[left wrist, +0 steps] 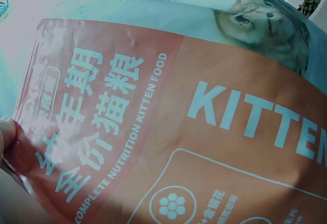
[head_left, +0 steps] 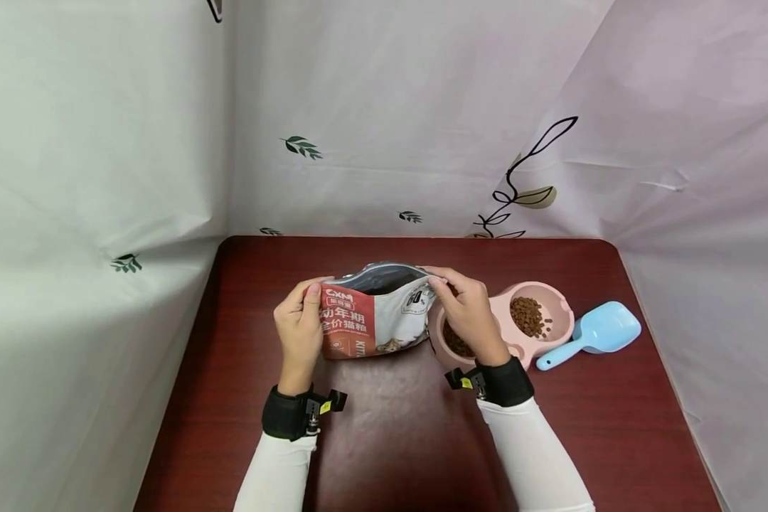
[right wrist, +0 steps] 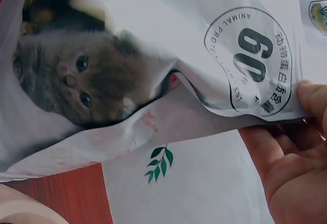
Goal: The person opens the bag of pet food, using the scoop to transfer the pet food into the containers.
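Observation:
Between both hands is a red, orange and white kitten food bag (head_left: 374, 320), its top edge parted so that a dark inside shows in the head view. My left hand (head_left: 299, 323) pinches the bag's upper left corner, thumb on the printed front. At the upper right corner my right hand (head_left: 470, 309) pinches the edge, thumb in front and fingers behind. The left wrist view is filled by the bag's front with KITTEN lettering (left wrist: 255, 116). A cat picture (right wrist: 82, 81) and a round 60 badge (right wrist: 250, 60) face the right wrist camera.
A pink double bowl (head_left: 558, 302) stands right of the bag, brown kibble (head_left: 528, 316) in both hollows; my right hand and forearm partly cover its left side. Beside it lies a light blue scoop (head_left: 608, 328). The dark red table (head_left: 384, 427) meets pale patterned sheets (head_left: 384, 142) behind.

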Action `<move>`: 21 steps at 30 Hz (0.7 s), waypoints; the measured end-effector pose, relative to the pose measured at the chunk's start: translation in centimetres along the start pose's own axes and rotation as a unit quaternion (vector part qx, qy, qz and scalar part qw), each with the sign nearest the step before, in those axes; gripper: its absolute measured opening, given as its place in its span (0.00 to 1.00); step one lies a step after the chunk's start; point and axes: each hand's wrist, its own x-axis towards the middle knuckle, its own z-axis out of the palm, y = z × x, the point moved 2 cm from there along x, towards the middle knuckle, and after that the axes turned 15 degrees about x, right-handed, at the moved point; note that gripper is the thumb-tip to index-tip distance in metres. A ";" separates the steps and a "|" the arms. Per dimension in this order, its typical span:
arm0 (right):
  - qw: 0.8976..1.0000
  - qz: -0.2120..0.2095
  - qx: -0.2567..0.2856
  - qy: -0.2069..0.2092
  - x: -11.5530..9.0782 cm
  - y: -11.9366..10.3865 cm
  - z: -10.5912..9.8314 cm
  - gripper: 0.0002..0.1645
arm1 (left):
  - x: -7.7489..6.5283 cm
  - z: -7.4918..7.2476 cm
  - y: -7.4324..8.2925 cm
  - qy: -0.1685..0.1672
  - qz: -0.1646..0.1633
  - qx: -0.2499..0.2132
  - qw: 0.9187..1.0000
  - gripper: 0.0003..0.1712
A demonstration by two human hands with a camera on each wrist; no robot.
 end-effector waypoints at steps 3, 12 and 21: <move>1.000 -0.013 -0.004 0.024 0.0 0.2 0.3 0.11 | 0.0 0.0 0.0 0.009 -0.004 0.004 1.000 0.14; 0.998 -0.025 0.003 0.061 -0.1 0.3 0.5 0.09 | 0.2 -0.2 0.0 0.004 -0.004 -0.001 1.000 0.14; 0.999 0.017 0.021 0.044 0.1 -0.2 0.4 0.10 | 1.2 -1.3 0.6 -0.104 0.005 0.009 0.995 0.10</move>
